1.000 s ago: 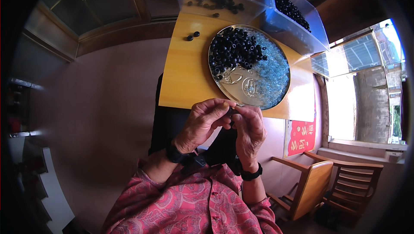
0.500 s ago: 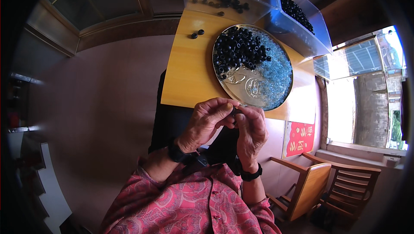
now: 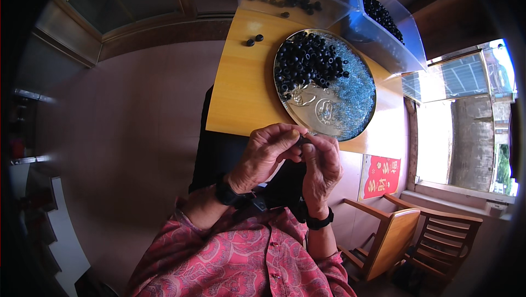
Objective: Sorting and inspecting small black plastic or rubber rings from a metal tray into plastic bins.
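Near the frame's centre, the left hand [image 3: 263, 157] and right hand [image 3: 322, 172] pinch a small dark piece [image 3: 303, 140] between their fingertips. Above them, a round tray [image 3: 304, 110] holds black beads [image 3: 307, 59] and tiny blue beads [image 3: 355, 97]; upper right, a clear bin [image 3: 390, 49].

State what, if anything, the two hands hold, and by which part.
The left hand and right hand together pinch a small dark piece; which part they grip cannot be told.
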### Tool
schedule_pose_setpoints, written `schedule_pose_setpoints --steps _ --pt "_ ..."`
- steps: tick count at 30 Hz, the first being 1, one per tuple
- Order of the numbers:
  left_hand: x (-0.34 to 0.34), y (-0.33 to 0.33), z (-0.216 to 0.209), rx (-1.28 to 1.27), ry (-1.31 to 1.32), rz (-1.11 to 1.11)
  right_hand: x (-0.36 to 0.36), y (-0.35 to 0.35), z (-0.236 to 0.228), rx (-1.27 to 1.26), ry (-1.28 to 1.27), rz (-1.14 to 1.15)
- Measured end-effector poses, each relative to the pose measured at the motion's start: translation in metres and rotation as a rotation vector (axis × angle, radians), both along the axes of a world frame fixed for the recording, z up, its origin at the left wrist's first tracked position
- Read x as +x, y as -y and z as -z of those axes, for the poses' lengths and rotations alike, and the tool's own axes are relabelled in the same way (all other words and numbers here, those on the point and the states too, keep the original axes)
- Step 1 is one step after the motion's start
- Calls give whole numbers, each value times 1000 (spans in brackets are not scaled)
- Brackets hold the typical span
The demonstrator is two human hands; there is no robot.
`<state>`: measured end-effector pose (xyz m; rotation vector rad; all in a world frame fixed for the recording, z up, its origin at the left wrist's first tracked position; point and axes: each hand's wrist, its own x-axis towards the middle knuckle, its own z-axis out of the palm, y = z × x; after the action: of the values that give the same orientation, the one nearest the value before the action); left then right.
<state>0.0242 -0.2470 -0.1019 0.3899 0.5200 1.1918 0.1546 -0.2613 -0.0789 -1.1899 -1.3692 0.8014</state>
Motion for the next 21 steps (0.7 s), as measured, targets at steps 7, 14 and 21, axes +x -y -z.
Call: schedule_pose_setpoints --steps 7,14,21 --pt "2 0 3 -11 -1 -2 1 -1 2 -6 59 25" --pt "1 0 0 -8 -113 -44 4 -3 6 68 218 52" --pt "-6 2 -1 2 -140 6 6 -4 4 87 270 29"
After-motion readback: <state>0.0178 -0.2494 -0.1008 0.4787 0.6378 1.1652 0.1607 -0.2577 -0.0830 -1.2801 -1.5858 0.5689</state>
